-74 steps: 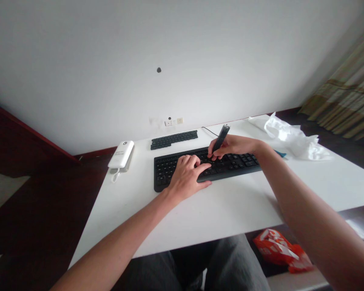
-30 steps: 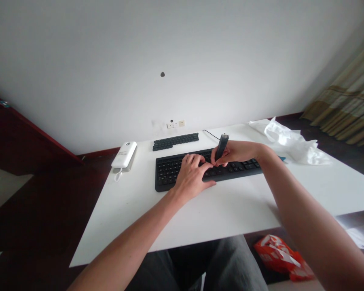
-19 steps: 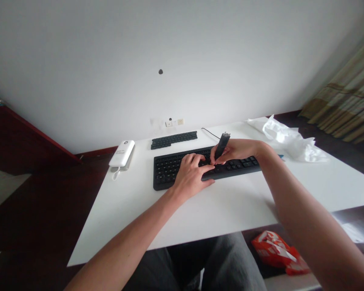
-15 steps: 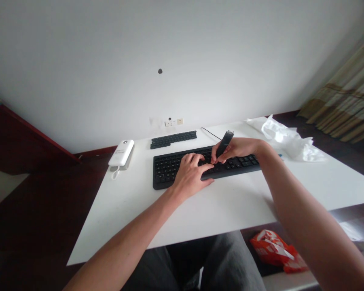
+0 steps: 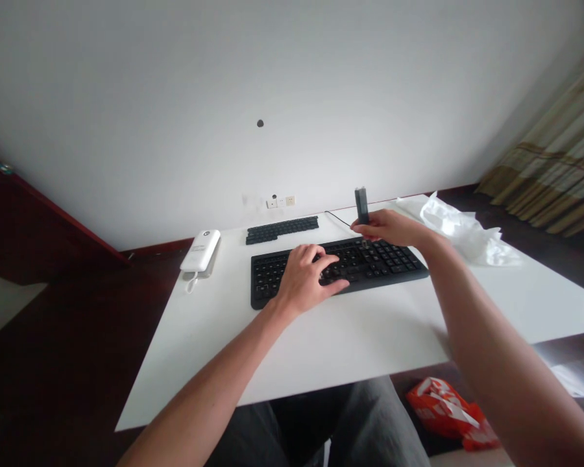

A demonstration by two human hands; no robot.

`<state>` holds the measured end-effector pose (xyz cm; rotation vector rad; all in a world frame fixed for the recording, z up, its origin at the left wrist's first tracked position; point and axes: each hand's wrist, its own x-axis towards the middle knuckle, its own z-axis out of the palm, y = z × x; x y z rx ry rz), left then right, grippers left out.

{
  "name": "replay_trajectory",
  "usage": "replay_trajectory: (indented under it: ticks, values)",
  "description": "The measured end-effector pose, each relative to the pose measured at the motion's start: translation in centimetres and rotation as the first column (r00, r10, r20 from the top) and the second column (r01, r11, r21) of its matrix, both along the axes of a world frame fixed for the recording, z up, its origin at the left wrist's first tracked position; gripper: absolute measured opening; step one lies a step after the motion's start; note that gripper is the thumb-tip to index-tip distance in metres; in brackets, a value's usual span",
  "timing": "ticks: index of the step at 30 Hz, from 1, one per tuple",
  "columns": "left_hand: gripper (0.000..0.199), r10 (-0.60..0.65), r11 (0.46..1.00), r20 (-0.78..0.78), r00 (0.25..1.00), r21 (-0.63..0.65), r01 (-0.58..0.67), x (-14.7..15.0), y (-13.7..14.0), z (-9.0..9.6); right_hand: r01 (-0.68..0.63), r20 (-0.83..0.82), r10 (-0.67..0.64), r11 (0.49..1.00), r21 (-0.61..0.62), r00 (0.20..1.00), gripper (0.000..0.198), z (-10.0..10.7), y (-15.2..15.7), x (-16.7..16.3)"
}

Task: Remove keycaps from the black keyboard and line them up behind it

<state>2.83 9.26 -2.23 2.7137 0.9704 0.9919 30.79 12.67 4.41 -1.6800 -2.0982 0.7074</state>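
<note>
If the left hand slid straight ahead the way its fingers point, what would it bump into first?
The left hand lies on the black keyboard, fingers pointing up and right. Sliding that way, it would probably first meet the right hand, which holds a dark tool upright, though their relative height is unclear.

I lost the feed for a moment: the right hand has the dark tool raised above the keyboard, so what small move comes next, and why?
Probably carry the tool back to the loose row of keycaps behind the keyboard. The right hand holds it upright, clear of the keys, while the left hand rests on the keyboard. Whether a cap sits in its tip cannot be seen.
</note>
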Motion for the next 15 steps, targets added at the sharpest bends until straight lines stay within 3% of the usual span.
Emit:
replay_trajectory:
  ticks: [3, 5, 10, 15]
  values:
    - [0.025, 0.158, 0.986, 0.134, 0.978, 0.023, -0.162, -1.8, 2.4, 0.7, 0.08, 0.273, -0.106, 0.991, 0.105, 0.956, 0.057, 0.4, -0.8, 0.9]
    - [0.024, 0.273, 0.957, 0.211, 0.939, 0.037, -0.287, -3.6, 4.4, 0.9, 0.099, 0.354, -0.142, 0.986, 0.136, 0.924, 0.059, 0.0, -1.4, 1.2]
    - [0.027, 0.532, 0.826, 0.36, 0.767, -0.023, -0.562, -8.7, 8.6, 0.1, 0.104, 0.485, -0.167, 0.982, 0.156, 0.859, 0.054, -2.7, -2.4, 2.1]
    - [0.039, 0.634, 0.768, 0.469, 0.615, -0.288, -0.572, -11.3, 10.1, -1.5, 0.219, 0.455, -0.29, 0.954, 0.203, 0.842, 0.045, -3.3, -3.2, 2.5]
